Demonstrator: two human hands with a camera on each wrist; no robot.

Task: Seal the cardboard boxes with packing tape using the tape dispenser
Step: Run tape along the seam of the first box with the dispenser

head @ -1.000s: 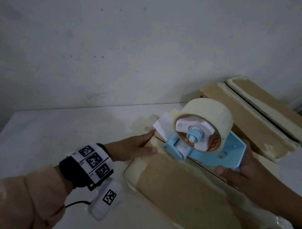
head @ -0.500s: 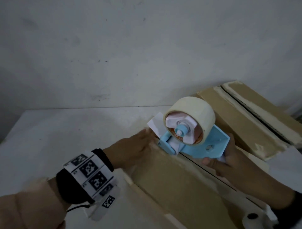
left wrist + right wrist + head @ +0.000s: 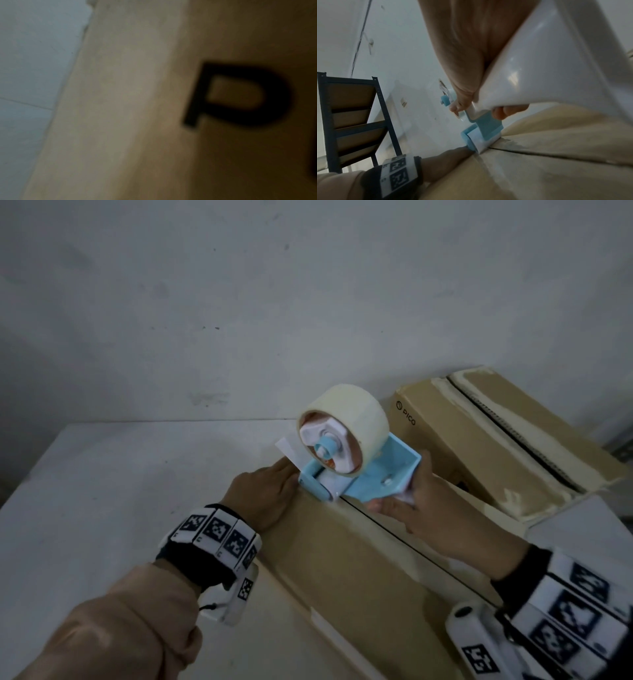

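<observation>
A long cardboard box [image 3: 342,570] lies diagonally on the white table, its top flaps meeting at a dark seam [image 3: 394,532]. My right hand [image 3: 421,505] grips the white handle of a light blue tape dispenser [image 3: 376,474] carrying a cream tape roll [image 3: 356,412]. The dispenser's front roller [image 3: 476,143] sits on the far end of the seam. My left hand [image 3: 263,494] rests over the box's far left corner beside the dispenser; its fingertips are hidden. The left wrist view shows only the box side [image 3: 120,108] with a black letter.
A second cardboard box [image 3: 496,446] with a taped seam lies at the back right, close to the dispenser. White table [image 3: 120,491] stretches to the left. A wall stands behind. A dark metal shelf rack [image 3: 351,121] shows in the right wrist view.
The dispenser has travelled away from me along the box to its far end. My left hand moved forward with it to the far left corner.
</observation>
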